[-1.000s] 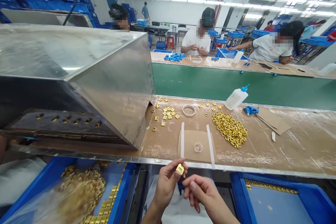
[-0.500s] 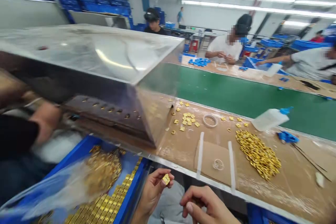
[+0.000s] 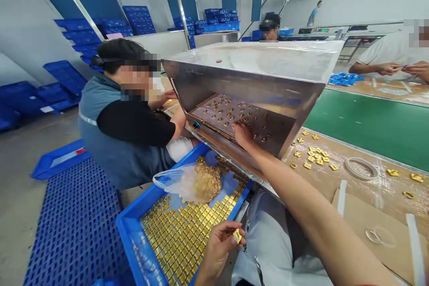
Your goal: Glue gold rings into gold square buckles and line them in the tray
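My left hand point(image 3: 219, 246) is closed in a pinch on a small gold square metal piece point(image 3: 237, 235), beside the right edge of a blue tray point(image 3: 125, 223). Rows of gold pieces point(image 3: 181, 232) fill much of that tray, and a clear plastic bag point(image 3: 201, 183) of small gold parts lies on top. My right arm stretches forward under a metal hood point(image 3: 254, 60). There my right hand point(image 3: 243, 134), fingers curled together, is at the front edge of a dark board point(image 3: 221, 111) dotted with small gold rings. Whatever is at its fingertips is too small to make out.
A co-worker point(image 3: 127, 125) sits close on the left, arms near the hood. Loose gold pieces point(image 3: 315, 156), a tape ring point(image 3: 362, 168) and a cardboard sheet point(image 3: 362, 223) lie on the bench at right. Beyond runs a green belt point(image 3: 368, 116). Another person works across it.
The view has swung left. My right hand has moved from near my lap to under the hood. My left hand still holds the gold square piece.
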Demonstrator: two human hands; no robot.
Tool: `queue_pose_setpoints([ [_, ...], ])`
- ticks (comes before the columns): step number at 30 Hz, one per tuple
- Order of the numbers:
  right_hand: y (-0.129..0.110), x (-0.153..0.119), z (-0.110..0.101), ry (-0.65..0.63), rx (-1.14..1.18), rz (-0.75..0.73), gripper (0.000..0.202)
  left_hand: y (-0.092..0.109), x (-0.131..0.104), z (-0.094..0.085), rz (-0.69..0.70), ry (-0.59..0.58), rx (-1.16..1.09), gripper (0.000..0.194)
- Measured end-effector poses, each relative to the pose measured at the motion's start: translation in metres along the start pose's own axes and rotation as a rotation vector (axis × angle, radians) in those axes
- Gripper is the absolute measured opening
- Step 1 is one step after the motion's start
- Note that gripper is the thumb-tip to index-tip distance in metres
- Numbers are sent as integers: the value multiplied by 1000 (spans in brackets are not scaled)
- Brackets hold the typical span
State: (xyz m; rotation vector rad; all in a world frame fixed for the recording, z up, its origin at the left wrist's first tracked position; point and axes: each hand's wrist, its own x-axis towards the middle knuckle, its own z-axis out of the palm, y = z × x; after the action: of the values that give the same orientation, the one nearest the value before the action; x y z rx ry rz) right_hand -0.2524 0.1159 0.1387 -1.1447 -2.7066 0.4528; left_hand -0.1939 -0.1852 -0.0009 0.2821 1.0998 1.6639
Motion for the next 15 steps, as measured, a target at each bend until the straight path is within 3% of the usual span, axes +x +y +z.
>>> queue_pose_setpoints([
  [3,1,30,10,-36,-57,51,29,-3,-13,-15,29,51,-25,50],
  [7,1,47,17,-97,-112,105,33,-9,-20,-24,33,109,-52,51],
  [15,4,55,9,-159,-113,166,29,7,-7,-10,24,82,-52,51],
])
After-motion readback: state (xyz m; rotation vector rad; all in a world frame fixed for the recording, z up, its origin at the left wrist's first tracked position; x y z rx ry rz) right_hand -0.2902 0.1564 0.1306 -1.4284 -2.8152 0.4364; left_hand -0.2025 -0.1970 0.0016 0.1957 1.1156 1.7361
